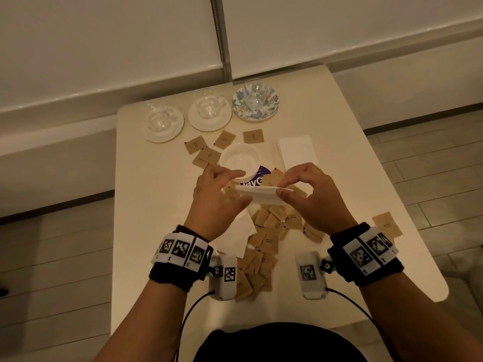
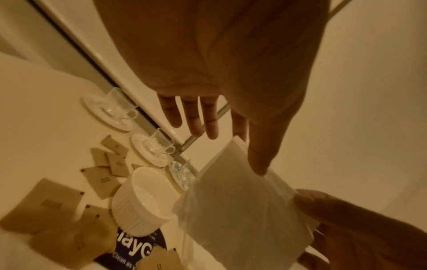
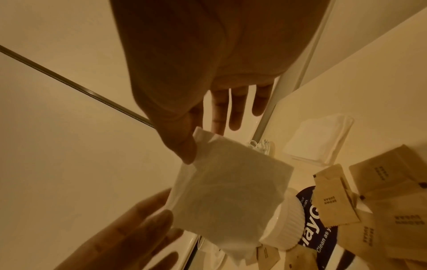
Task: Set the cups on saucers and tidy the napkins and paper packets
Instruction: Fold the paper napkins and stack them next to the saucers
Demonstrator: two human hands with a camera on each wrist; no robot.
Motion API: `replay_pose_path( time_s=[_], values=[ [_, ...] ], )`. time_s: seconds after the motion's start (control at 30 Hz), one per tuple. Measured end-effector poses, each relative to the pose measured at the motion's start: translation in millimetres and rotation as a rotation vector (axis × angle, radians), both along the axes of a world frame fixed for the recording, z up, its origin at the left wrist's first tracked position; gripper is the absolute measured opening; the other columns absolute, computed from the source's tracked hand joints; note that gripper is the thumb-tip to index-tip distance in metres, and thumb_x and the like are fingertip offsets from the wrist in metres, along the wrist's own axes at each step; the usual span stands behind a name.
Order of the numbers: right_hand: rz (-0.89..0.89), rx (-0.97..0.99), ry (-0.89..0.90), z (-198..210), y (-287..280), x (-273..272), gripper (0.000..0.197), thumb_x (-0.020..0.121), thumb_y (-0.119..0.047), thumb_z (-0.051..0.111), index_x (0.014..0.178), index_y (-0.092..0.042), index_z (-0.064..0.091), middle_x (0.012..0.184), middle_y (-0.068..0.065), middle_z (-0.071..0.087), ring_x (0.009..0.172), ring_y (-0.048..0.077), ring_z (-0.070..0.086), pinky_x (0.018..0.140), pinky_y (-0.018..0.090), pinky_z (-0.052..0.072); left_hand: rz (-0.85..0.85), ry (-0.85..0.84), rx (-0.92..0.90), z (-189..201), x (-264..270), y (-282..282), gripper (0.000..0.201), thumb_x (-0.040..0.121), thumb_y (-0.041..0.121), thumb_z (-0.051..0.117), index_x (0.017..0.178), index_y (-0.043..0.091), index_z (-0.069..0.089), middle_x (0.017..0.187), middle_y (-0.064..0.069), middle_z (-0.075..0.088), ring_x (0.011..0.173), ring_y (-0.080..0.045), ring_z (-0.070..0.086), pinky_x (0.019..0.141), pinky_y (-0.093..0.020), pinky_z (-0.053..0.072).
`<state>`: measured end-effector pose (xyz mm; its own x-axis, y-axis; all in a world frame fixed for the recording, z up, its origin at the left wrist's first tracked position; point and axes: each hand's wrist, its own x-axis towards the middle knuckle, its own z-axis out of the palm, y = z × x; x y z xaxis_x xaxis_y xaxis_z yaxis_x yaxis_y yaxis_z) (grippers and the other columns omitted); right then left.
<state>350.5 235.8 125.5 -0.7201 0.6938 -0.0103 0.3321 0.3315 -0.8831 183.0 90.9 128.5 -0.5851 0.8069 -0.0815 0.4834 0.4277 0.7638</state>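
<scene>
Both hands, left (image 1: 218,198) and right (image 1: 312,197), pinch a folded napkin (image 1: 261,195) by its ends above the table (image 1: 146,205). Beneath lie packets (image 1: 264,231), a bowl (image 1: 239,159), stacked napkins (image 1: 296,150). Beyond, three cups (image 1: 209,107) sit on saucers (image 1: 209,124).

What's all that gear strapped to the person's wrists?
Each bare forearm wears a black wristband carrying white blocks printed with black square code markers. A small white camera box, also marked, hangs inside each wrist, trailing a black cable. No sleeves show.
</scene>
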Motion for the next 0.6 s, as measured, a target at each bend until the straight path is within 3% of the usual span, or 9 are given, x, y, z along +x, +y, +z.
replay_pose_path(
  time_s=[0.1,0.17,0.23,0.33,0.47,0.6],
  values=[
    [0.092,-0.042,0.004,1.2,-0.5,-1.3,0.008,0.081,-0.018,0.077,0.085,-0.021,0.070,0.092,-0.012,0.067,0.091,-0.002,0.060,0.079,0.006,0.041,-0.165,0.151,-0.026,9.6,4.9,10.8,0.038,0.082,0.037,0.074,0.118,0.037,0.064,0.124,0.013,0.055,0.118,-0.008,0.044,0.100,-0.034,0.027],
    [0.121,-0.081,0.029,0.8,-1.2,-2.8,0.007,0.081,-0.015,0.077,0.085,-0.017,0.071,0.084,-0.011,0.068,0.083,0.000,0.062,0.075,0.008,0.045,-0.256,0.168,-0.034,12.6,4.3,17.7,0.021,0.088,0.033,0.069,0.108,0.031,0.071,0.112,0.012,0.066,0.107,-0.009,0.053,0.095,-0.035,0.036],
    [0.115,-0.109,0.069,0.4,-0.7,-3.5,0.010,0.080,-0.012,0.077,0.087,-0.014,0.070,0.083,-0.007,0.069,0.079,0.002,0.063,0.073,0.012,0.048,-0.269,0.065,-0.007,12.2,1.5,21.5,0.013,0.089,0.025,0.069,0.101,0.024,0.075,0.098,0.010,0.071,0.093,-0.003,0.059,0.084,-0.026,0.044],
    [0.143,-0.154,0.091,-0.3,0.5,-6.7,0.027,0.079,-0.013,0.079,0.103,-0.017,0.067,0.094,-0.003,0.069,0.083,0.003,0.064,0.073,0.014,0.051,-0.233,-0.084,0.047,9.5,-0.1,24.0,0.009,0.088,0.020,0.070,0.095,0.024,0.075,0.087,0.016,0.070,0.082,0.004,0.061,0.072,-0.008,0.041],
    [0.181,-0.198,-0.017,-6.1,4.6,-12.7,0.015,0.086,-0.017,0.073,0.099,-0.012,0.071,0.090,0.003,0.071,0.080,0.012,0.066,0.069,0.027,0.054,-0.123,-0.233,0.138,4.2,-1.8,20.9,0.012,0.086,0.013,0.072,0.086,0.024,0.074,0.077,0.015,0.070,0.074,0.003,0.063,0.067,-0.009,0.046],
    [0.158,-0.243,0.007,-12.8,5.8,-9.3,0.010,0.084,-0.016,0.075,0.092,-0.019,0.072,0.085,0.001,0.070,0.072,0.002,0.065,0.063,0.015,0.049,-0.037,-0.362,0.189,-1.5,-3.1,11.9,0.018,0.083,0.009,0.075,0.084,0.026,0.072,0.075,0.014,0.070,0.071,-0.001,0.063,0.067,-0.014,0.050]
  ],
)
